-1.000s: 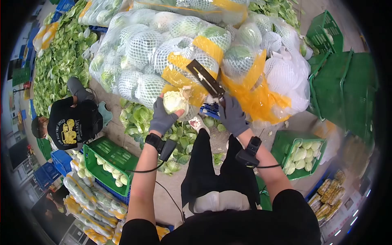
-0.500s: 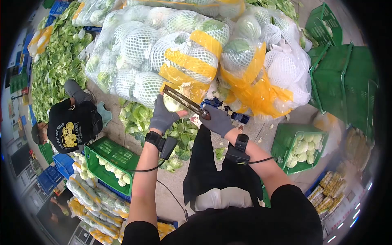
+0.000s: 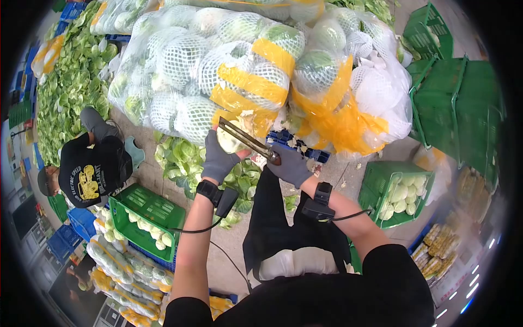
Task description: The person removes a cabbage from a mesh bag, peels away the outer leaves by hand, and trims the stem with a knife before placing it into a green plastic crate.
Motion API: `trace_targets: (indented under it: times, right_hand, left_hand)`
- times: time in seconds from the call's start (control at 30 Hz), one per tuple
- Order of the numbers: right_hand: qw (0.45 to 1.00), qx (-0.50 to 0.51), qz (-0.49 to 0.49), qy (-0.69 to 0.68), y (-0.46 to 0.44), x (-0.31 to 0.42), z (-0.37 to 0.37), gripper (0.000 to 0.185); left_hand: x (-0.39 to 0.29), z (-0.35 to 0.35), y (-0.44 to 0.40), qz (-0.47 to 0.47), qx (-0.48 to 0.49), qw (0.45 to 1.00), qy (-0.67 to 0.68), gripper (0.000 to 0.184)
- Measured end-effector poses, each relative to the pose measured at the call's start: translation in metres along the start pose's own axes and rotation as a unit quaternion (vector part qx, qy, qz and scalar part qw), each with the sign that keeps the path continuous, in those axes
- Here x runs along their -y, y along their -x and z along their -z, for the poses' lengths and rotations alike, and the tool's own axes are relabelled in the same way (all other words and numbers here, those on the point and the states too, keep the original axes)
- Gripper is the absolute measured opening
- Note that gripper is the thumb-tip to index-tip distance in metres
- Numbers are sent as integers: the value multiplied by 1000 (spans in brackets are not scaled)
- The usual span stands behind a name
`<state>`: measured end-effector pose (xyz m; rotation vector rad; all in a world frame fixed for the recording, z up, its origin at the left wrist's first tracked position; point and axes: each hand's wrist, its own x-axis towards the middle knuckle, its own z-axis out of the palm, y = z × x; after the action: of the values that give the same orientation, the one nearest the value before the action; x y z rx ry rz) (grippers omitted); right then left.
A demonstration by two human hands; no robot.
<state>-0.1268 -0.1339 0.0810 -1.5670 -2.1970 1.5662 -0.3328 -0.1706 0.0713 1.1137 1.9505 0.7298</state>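
Observation:
My left hand (image 3: 220, 161), in a grey glove, is wrapped round a pale trimmed cabbage (image 3: 227, 143) near the middle of the view. A long metal peeler-like blade (image 3: 239, 136) lies across the cabbage's upper right side. Its brown handle end (image 3: 275, 158) is in my right hand (image 3: 293, 166), also gloved, with the fingers closed round it. Just beyond both hands is a clear bag of net-wrapped cabbages (image 3: 180, 65), bound with yellow tape.
Loose leaves (image 3: 182, 163) lie on the floor below the bags. Green crates of cabbages stand left (image 3: 147, 218) and right (image 3: 395, 196). A co-worker (image 3: 92, 163) sits bent over at the left. Stacked green crates (image 3: 457, 103) stand at the far right.
My right hand has moved down and left, bringing the blade from over the taped bag onto the cabbage. My left hand still holds the cabbage. The view has shifted slightly.

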Motion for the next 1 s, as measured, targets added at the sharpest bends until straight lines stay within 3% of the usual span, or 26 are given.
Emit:
trace_targets:
  times: [0.33,0.4,0.47,0.8,0.9,1.0]
  right_hand:
    - [999,-43,-11,17,-10,5,-12,22]
    - [998,-46,-28,21,-9,12,-8,22]
    - [994,3,-103,47,-15,25,2,23]
    - [986,99,-76,112,-65,6,10,26]
    - [987,121,-64,89,-87,23,6,31]
    - [992,89,-66,57,-98,8,-1,35]
  left_hand:
    - [4,-6,-1,-1,-14,997,73,93]
    - [-3,-8,2,-24,-56,998,-23,84]
    - [-9,-13,1,-9,-65,997,-36,85]
    - [-18,-18,-10,88,-95,991,-25,90]
    - [-23,-18,-10,80,-81,992,-50,84]
    - [0,-18,1,-50,-91,993,-58,82]
